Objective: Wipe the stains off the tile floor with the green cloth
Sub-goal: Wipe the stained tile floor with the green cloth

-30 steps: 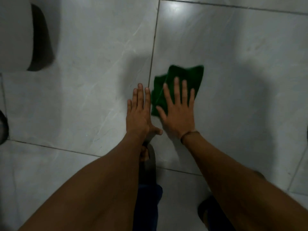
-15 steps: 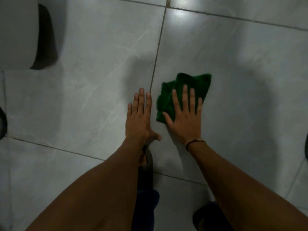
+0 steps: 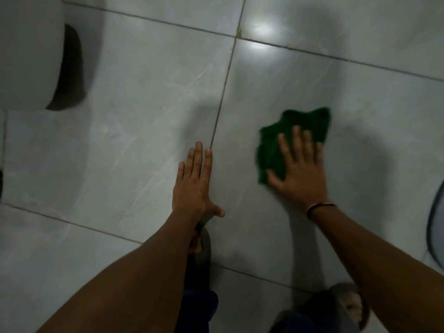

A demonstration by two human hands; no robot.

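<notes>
On the tile floor (image 3: 144, 111), the right hand (image 3: 300, 174) presses flat on the green cloth (image 3: 295, 131); the left hand (image 3: 192, 186) rests flat and empty, well apart. Risk: bunched cloth (uneven contact) may skip stains.

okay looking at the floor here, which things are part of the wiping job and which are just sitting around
Part of the job:
green cloth
right hand, pressed flat on the cloth
left hand, flat on the tile
tile floor

Just lying about:
white rounded fixture at top left
dark curved edge at far right, cannot tell what it is
</notes>
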